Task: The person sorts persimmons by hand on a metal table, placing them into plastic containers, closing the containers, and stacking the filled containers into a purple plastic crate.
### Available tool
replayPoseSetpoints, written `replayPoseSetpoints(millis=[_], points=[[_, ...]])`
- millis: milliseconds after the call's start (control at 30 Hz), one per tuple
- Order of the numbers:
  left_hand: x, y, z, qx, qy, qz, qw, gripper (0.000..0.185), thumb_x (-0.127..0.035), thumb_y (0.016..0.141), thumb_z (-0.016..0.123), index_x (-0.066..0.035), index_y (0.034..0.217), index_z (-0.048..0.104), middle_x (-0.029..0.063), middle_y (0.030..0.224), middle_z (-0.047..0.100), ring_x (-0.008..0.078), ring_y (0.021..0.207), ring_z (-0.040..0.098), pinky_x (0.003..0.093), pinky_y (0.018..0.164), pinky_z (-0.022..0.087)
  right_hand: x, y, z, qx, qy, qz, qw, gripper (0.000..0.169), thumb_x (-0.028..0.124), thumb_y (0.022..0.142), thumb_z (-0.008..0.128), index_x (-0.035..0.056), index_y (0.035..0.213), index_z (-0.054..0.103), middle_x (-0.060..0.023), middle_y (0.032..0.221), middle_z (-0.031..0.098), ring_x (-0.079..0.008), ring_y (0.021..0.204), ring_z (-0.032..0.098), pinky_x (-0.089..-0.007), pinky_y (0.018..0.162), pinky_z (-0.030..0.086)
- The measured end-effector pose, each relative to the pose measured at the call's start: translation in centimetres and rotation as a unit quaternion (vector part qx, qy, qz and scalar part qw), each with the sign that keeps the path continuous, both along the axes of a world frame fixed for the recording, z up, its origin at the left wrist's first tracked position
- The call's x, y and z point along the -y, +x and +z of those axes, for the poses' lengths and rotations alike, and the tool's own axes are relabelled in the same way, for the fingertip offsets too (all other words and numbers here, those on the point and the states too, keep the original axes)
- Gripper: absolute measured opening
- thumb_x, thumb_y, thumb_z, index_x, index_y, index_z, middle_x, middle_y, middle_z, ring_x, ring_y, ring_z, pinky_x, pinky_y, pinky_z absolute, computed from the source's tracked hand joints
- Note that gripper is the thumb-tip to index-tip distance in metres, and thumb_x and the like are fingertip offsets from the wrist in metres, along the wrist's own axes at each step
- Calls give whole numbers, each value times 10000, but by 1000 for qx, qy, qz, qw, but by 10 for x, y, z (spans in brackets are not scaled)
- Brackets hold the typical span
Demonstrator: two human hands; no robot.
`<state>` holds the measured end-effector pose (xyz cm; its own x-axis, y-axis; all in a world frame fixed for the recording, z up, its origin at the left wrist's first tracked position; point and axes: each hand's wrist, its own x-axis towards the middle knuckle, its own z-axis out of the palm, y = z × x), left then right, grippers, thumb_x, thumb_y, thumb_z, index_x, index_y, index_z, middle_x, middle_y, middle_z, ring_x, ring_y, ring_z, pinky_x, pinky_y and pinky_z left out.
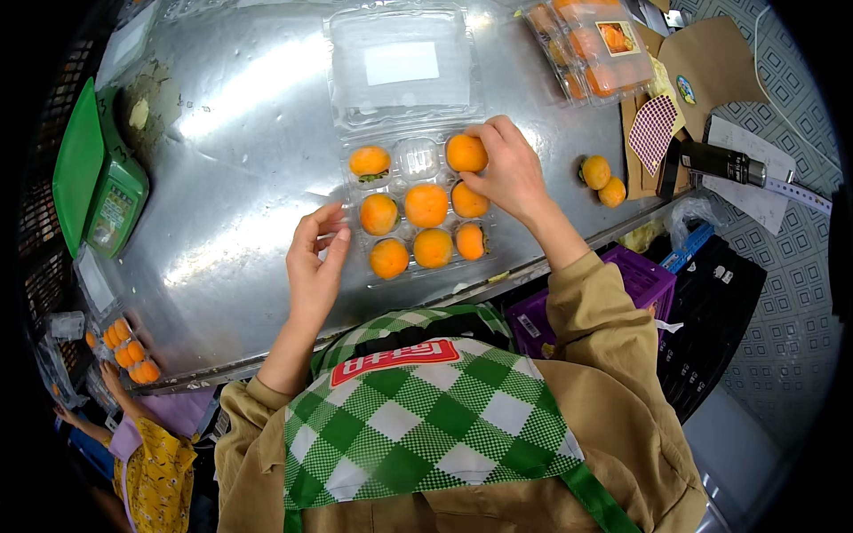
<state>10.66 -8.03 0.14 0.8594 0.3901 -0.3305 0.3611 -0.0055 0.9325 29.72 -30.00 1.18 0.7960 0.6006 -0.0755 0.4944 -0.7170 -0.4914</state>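
A clear plastic clamshell box (413,174) lies on the metal table with its lid (402,63) folded back, flat on the far side. Persimmons fill most of its cells, among them one in the centre (426,206) and one at the far left (370,161). Bare plastic shows in the far middle cell. My right hand (510,166) has its fingers around a persimmon (466,153) at the far right cell. Beside the box's left edge is my left hand (318,256), fingers apart and nothing in it; whether it touches the rim I cannot tell.
Two loose persimmons (603,181) sit to the right. Filled clamshells (593,53) are stacked at the far right, near cardboard (710,60) and a dark bottle (723,163). A green scale (110,193) stands left. Another person (156,453) works at lower left by a filled box (130,353).
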Motion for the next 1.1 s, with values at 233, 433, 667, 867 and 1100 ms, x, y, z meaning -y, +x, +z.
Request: replayPoseSetpoints(millis=[233,433,667,867,1100], points=[[22,24,25,69,-37,-52,996,329,-74,909,561,-12,1230,531,64,1074,591,137,1000,569,280,870,456,-3,-26,32,-10,203,-18,979,494,24,595,760,26,1051,573,-104,1005,526,-274,916,562,-339,755,499],[37,37,36,-10,-283,-58,957,372,-181,953,507,1,1276,481,130,1172,585,203,1061,588,327,902,469,-8,-40,41,27,233,26,972,488,32,593,763,24,1047,583,-109,1008,524,-260,912,562,-337,754,495],[42,42,35,-27,-569,-28,821,474,-307,981,461,-2,1340,408,126,1230,552,211,1105,577,349,940,478,-19,-61,49,-8,274,43,961,504,37,588,764,15,1059,587,-121,1014,521,-261,911,560,-332,758,491],[40,35,32,-16,-589,-28,807,492,-322,970,485,6,1331,422,130,1232,555,205,1096,581,343,936,485,-20,-64,51,-49,278,52,958,545,56,588,780,36,1096,585,-122,1044,530,-271,926,567,-338,762,491],[30,38,27,-32,-347,-50,936,406,-275,941,550,-17,1253,525,105,1128,612,194,1023,600,322,880,494,-15,-49,40,-85,233,57,967,539,88,610,777,48,1108,575,-113,1055,546,-276,935,573,-348,781,488]])
